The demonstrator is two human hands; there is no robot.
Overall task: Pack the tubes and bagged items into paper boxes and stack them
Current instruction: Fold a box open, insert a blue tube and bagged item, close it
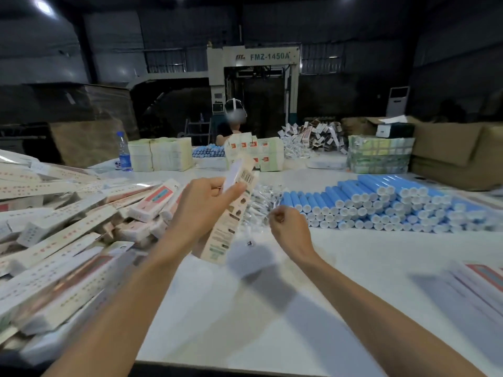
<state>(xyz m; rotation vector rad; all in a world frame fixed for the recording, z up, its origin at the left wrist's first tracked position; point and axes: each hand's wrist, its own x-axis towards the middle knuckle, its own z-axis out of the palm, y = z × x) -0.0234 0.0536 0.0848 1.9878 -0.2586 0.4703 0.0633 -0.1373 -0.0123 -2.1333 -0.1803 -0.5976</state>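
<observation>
Fingers [234,190] of left hand [206,205]: curled and clamped round the upper part of one long paper box [230,221], held tilted above the table, barcode face toward camera. Top end looks open, with something pale showing at the mouth; too blurred to say if a tube is inside.

Right hand [288,227]: fingers drawn together in a loose curl, just at 3 o'clock of the box, not touching it. Cannot tell whether they pinch anything.

Progress (judgement):
- Done: large loose heap of filled-looking boxes [68,227] at 9 o'clock, thrown together rather than squared up.
- Left: many blue tubes [381,205] in layered rows at 2 o'clock; small pile of clear bagged items [261,205] at 1 o'clock, between box and tubes.
- Box in hand seems mid-pack. Stock remaining suggests the task is well short of finished, and neat stacking is not yet done.

Surface: white table [272,308], wide, motion-blurred near the bottom edge. Bundles of flat carton blanks [160,153] at 11 o'clock, water bottle [124,153] just beside them. Flat printed sheets [479,281] at 4 o'clock. Brown cartons [449,153] at 2 o'clock, far edge.

Room: dim workshop, dark walls, one ceiling lamp at 10 o'clock. Large machine marked FMZ-1450A [269,57] at 12 o'clock. Second person [231,126] sits across the table, at 12 o'clock
</observation>
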